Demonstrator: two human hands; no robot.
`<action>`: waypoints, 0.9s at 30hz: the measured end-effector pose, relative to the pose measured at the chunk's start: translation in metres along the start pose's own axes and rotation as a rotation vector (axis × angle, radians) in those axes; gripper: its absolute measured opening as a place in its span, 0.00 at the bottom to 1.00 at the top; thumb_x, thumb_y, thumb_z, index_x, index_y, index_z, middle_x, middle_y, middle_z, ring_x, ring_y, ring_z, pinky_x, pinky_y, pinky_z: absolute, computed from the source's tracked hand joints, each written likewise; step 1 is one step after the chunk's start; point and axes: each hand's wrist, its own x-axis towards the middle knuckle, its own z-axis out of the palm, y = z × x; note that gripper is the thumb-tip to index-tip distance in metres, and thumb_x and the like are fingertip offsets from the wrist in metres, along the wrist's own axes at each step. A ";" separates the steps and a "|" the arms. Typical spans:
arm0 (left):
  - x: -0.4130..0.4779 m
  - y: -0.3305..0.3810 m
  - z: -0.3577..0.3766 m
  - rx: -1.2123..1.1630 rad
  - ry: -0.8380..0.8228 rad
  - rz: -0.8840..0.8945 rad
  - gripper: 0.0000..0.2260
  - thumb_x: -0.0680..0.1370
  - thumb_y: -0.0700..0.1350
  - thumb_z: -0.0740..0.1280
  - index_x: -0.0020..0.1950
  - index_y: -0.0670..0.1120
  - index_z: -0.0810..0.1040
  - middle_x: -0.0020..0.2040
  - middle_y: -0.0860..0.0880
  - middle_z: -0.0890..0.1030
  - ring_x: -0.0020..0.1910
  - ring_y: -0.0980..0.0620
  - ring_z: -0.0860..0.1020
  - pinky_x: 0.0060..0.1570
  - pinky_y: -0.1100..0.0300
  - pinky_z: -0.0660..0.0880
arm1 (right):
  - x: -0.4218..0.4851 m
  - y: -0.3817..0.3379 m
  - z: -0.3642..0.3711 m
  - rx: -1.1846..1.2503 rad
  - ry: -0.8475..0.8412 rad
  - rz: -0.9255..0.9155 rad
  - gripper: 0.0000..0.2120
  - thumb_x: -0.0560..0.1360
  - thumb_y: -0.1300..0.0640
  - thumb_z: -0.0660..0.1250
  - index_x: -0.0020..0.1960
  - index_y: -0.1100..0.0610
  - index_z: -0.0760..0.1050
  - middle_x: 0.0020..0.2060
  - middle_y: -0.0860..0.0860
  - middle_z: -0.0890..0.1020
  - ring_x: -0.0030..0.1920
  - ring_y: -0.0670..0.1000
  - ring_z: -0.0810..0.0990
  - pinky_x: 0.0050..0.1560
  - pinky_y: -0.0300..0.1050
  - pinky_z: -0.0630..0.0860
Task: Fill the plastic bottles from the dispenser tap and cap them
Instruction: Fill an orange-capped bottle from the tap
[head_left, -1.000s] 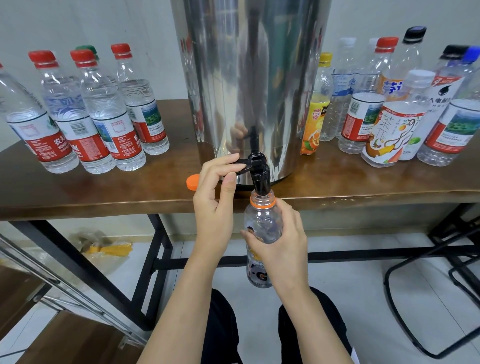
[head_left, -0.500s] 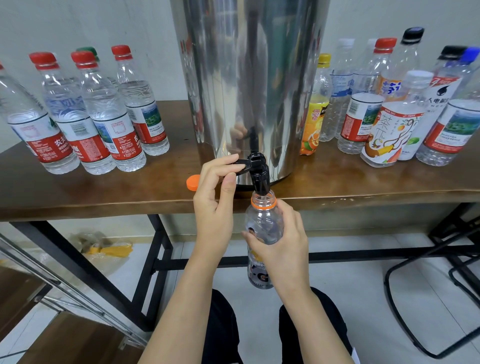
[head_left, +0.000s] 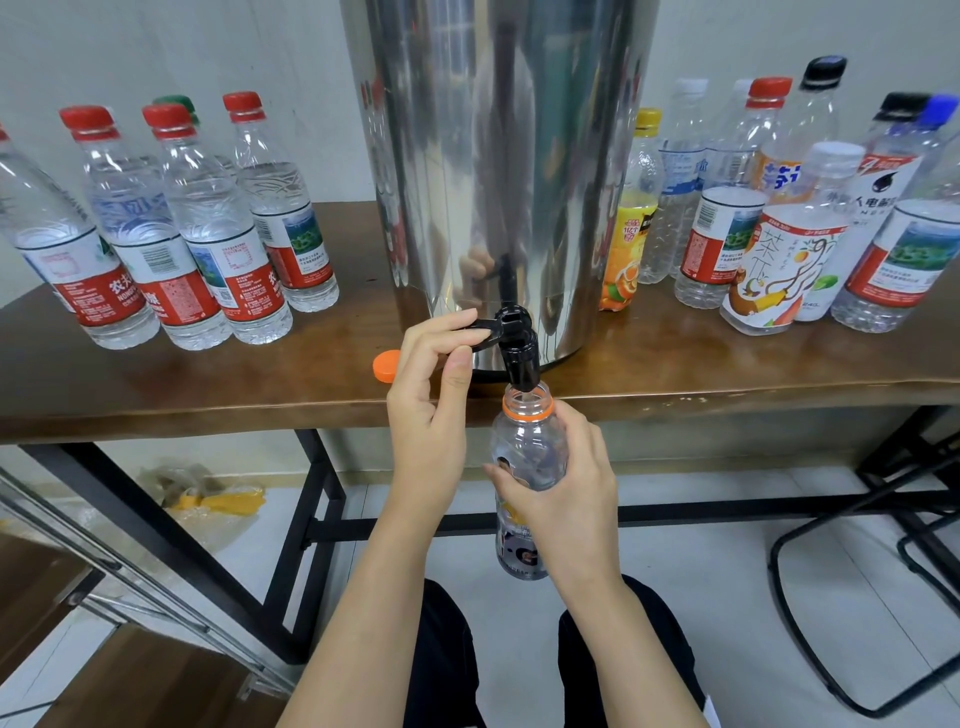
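Left hand (head_left: 434, 410) pinches the black lever of the tap (head_left: 514, 343) between thumb and forefinger, closed on it, while the right hand (head_left: 563, 493) wraps around the body of an open bottle (head_left: 527, 457), gripping it just below the shoulder. That bottle hangs off the front edge of the table (head_left: 727, 374), its orange-ringed mouth directly under the spout, right of the left hand's knuckles. Its orange cap (head_left: 385, 366) lies on the wood just behind the left hand's fingers. The steel dispenser (head_left: 498, 156) stands beyond both hands.

To fill well, I judge the bottle should stay upright with the mouth centred close beneath the spout, and the lever should be eased gradually so the flow does not splash. Whether water is running I cannot tell. Shutting the lever before the neck fills leaves room for capping.
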 end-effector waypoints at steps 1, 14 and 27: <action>0.000 0.000 0.000 0.000 0.000 -0.002 0.11 0.83 0.37 0.59 0.54 0.51 0.78 0.60 0.51 0.78 0.63 0.52 0.76 0.66 0.49 0.72 | 0.000 0.000 0.000 0.002 -0.001 0.001 0.37 0.65 0.52 0.81 0.69 0.45 0.69 0.61 0.43 0.73 0.56 0.27 0.69 0.49 0.20 0.67; 0.000 0.001 0.000 0.002 0.001 -0.010 0.12 0.83 0.36 0.60 0.54 0.51 0.78 0.59 0.52 0.78 0.63 0.53 0.76 0.66 0.54 0.71 | -0.001 0.001 0.000 0.009 0.005 -0.002 0.37 0.64 0.52 0.81 0.68 0.46 0.69 0.61 0.44 0.74 0.55 0.26 0.69 0.49 0.19 0.66; 0.000 0.001 0.001 0.002 0.006 -0.009 0.13 0.82 0.35 0.60 0.54 0.51 0.78 0.59 0.51 0.78 0.63 0.53 0.76 0.66 0.56 0.70 | 0.000 0.003 0.000 0.011 0.012 -0.013 0.36 0.65 0.52 0.81 0.68 0.45 0.69 0.60 0.43 0.74 0.57 0.29 0.70 0.50 0.21 0.68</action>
